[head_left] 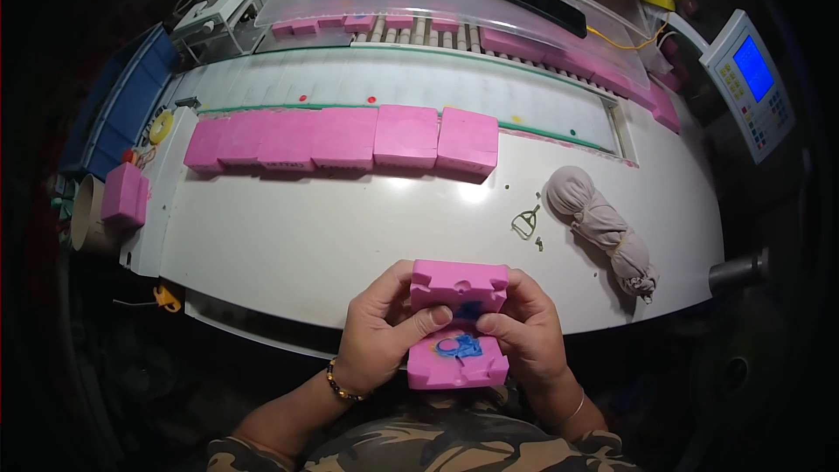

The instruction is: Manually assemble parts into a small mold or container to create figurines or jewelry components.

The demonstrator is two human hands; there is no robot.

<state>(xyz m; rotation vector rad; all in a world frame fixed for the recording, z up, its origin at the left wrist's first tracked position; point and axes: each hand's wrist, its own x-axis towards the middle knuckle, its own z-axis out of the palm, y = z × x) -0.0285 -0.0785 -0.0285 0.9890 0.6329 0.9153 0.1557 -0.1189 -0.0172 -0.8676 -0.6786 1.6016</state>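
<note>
A pink rubber mold (459, 280) is held in front of me at the table's near edge, its two halves folded apart. Blue shapes show on the inner faces, one in the lower half and another partly hidden in the upper half. My left hand (374, 332) is closed on its left side, with the thumb pressed near the middle. On the opposite side my right hand (535, 328) grips it the same way, thumb inward. Beyond the hands, a small olive-green loop-shaped piece (524, 223) lies on the white table (350, 227) with a few green crumbs.
Several pink molds (345, 135) stand in a row along a green-edged conveyor (419, 87). Right of the hands lies a tied grey cloth bundle (603, 223). A keypad panel with blue screen (752, 79) stands far right. Another pink block (124, 195) and a blue crate (122, 105) are left.
</note>
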